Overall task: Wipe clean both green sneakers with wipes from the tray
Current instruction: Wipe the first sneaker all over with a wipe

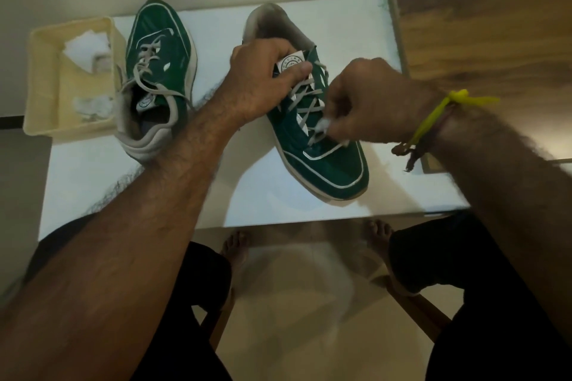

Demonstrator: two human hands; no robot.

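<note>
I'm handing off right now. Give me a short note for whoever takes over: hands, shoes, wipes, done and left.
Left hand grips the tongue of the right-side sneaker, steadying it.
Right hand pinches a wipe against that shoe's laces.
Other sneaker lies beside the tray, untouched by either hand.
Tray holds more wipes.
Done: cannot tell which areas are clean.
Left: finish this shoe, check the other.
</note>
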